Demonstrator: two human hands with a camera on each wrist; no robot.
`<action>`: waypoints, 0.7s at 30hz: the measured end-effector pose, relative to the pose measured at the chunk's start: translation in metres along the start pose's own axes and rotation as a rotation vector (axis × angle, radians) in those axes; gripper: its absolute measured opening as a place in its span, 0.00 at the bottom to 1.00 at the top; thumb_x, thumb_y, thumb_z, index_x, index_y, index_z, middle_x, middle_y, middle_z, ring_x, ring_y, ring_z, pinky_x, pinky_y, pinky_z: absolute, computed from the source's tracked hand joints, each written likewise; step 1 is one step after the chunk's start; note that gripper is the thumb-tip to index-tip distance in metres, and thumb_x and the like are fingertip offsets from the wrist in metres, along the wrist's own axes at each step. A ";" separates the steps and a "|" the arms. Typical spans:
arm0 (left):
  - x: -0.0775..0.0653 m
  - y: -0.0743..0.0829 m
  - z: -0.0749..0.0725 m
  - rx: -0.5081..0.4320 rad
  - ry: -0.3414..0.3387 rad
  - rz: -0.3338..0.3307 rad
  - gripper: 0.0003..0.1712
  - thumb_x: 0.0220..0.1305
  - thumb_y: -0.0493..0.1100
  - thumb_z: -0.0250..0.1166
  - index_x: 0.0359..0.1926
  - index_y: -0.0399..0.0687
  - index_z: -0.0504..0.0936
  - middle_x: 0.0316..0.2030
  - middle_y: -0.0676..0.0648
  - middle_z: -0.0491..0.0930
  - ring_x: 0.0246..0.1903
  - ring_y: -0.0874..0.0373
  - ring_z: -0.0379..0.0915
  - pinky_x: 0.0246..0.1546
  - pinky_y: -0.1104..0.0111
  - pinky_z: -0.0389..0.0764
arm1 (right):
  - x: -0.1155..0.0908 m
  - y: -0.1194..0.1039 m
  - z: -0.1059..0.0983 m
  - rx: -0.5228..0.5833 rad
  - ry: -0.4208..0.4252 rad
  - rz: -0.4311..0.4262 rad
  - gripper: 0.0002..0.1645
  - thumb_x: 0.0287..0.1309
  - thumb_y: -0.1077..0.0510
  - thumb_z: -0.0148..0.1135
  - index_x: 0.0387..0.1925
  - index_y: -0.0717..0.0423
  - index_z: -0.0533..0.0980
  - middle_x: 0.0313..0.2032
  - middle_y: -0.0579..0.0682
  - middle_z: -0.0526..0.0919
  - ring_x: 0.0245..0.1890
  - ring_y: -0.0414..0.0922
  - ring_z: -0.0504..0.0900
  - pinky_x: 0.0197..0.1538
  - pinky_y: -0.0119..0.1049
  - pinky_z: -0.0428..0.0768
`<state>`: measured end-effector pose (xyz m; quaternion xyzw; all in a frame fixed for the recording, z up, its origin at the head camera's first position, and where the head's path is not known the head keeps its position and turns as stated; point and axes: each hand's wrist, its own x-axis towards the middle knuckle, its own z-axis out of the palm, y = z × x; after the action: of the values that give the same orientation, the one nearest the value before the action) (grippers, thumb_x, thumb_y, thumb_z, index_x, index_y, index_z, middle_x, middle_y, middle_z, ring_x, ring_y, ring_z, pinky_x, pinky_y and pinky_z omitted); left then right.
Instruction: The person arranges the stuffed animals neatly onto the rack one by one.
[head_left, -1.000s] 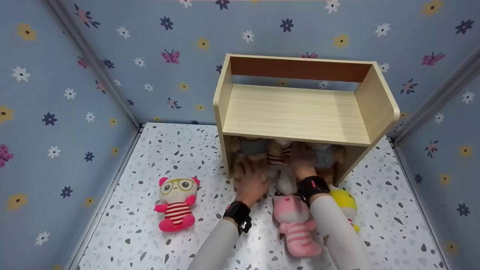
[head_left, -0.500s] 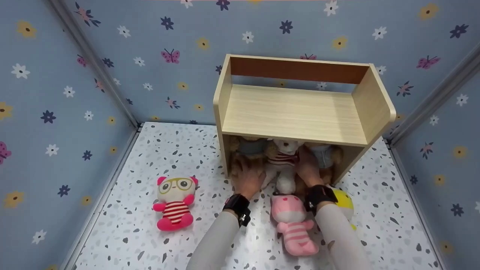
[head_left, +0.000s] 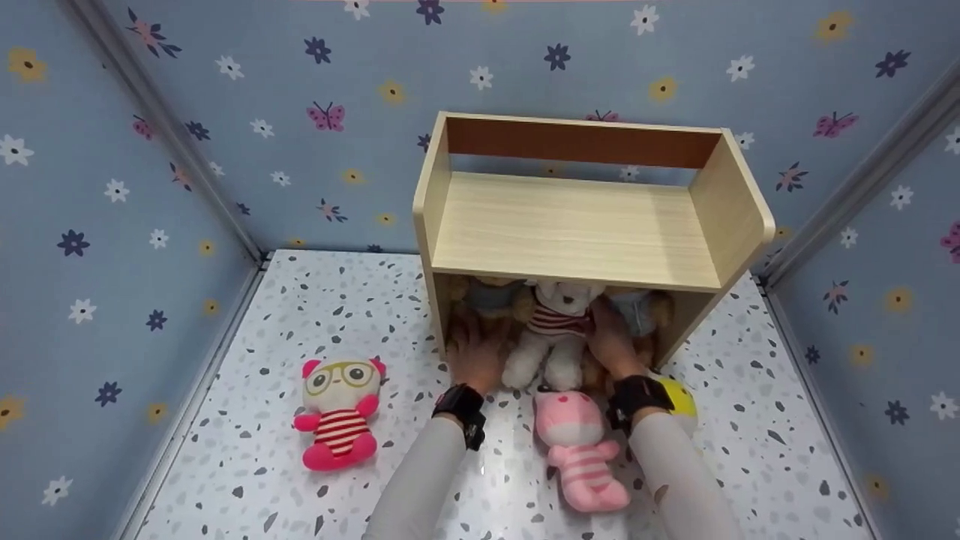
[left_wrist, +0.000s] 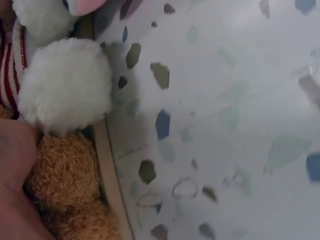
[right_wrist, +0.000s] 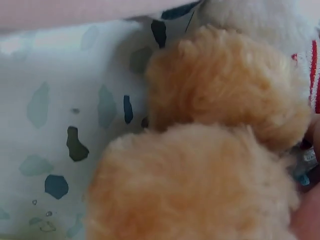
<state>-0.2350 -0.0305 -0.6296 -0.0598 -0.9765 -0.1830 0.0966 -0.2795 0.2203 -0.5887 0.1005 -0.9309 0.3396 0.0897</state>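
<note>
Three plush bears sit in the lower compartment of a wooden shelf (head_left: 570, 229). The middle one is a white teddy bear (head_left: 555, 322) in a red striped top, its legs sticking out in front. My left hand (head_left: 478, 354) rests with fingers extended over the legs of the left brown teddy bear (head_left: 491, 301). Its curly leg (left_wrist: 65, 170) lies beside that hand in the left wrist view. My right hand (head_left: 611, 341) reaches between the white bear and the right brown teddy bear (head_left: 637, 313), fingers at the white bear's side. Shadow partly hides those fingers.
A pink striped plush toy (head_left: 577, 442) lies in front of the shelf, between my forearms. A yellow-headed plush (head_left: 681, 401) is partly covered by my right wrist. A panda plush (head_left: 341, 412) lies on the speckled floor (head_left: 247, 420) at left. Flowered walls surround it.
The white bear's face and legs have come into view below the shelf board. My right hand has shifted off its front to its right side. My left hand stays on the left bear's legs.
</note>
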 end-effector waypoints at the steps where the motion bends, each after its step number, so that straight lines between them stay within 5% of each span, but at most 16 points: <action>1: -0.001 -0.001 0.001 -0.021 0.007 -0.007 0.32 0.80 0.61 0.49 0.80 0.65 0.62 0.77 0.24 0.49 0.73 0.22 0.47 0.67 0.32 0.60 | 0.000 -0.001 0.001 -0.004 0.009 -0.011 0.29 0.74 0.67 0.56 0.73 0.64 0.65 0.67 0.67 0.73 0.68 0.62 0.71 0.70 0.55 0.69; 8: -0.012 0.004 0.005 -0.096 0.031 -0.025 0.36 0.79 0.66 0.46 0.81 0.60 0.61 0.79 0.29 0.48 0.76 0.24 0.40 0.68 0.28 0.49 | -0.001 -0.009 0.003 -0.037 0.082 -0.047 0.34 0.73 0.63 0.61 0.73 0.72 0.62 0.65 0.73 0.72 0.64 0.66 0.72 0.66 0.58 0.71; 15: -0.032 0.014 0.012 -0.048 0.061 0.053 0.46 0.75 0.70 0.51 0.81 0.46 0.59 0.79 0.33 0.53 0.78 0.30 0.43 0.69 0.26 0.37 | -0.001 -0.015 0.004 -0.073 0.112 -0.017 0.34 0.71 0.63 0.63 0.70 0.76 0.63 0.64 0.75 0.71 0.64 0.69 0.71 0.67 0.60 0.69; 21: -0.050 0.010 0.013 -0.045 0.094 0.116 0.47 0.72 0.71 0.54 0.81 0.49 0.60 0.79 0.31 0.50 0.78 0.32 0.43 0.66 0.22 0.40 | -0.003 -0.020 0.009 -0.094 0.104 -0.012 0.35 0.72 0.62 0.61 0.73 0.73 0.61 0.66 0.73 0.69 0.65 0.67 0.71 0.67 0.59 0.70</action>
<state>-0.1867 -0.0206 -0.6482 -0.1100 -0.9614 -0.2017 0.1514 -0.2721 0.1994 -0.5839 0.0841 -0.9393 0.2998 0.1444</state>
